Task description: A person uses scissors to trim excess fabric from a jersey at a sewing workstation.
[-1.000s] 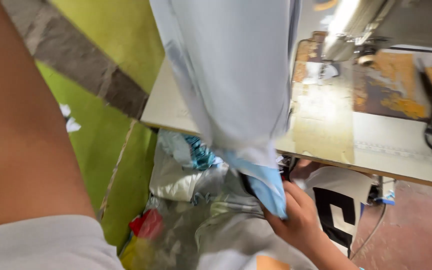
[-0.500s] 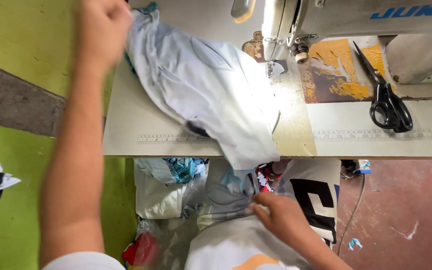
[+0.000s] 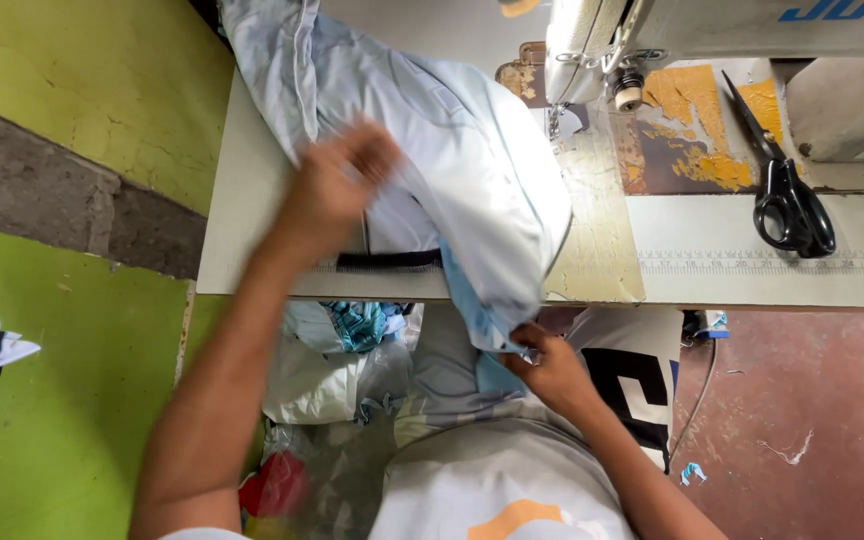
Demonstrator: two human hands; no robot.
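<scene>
Pale blue garment (image 3: 452, 170) now spread over the sewing table (image 3: 252, 200) beside the sewing machine (image 3: 652, 40), no longer held aloft as a second ago. Left hand (image 3: 337, 185), blurred, down on the cloth, grip unclear; right hand (image 3: 552, 370) pinching the hanging hem. Black scissors (image 3: 787, 190) right; green wall, reddish floor.

pale blue garment (image 3: 472, 170), black scissors (image 3: 787, 195), cream table (image 3: 252, 200), green wall (image 3: 62, 60)
</scene>
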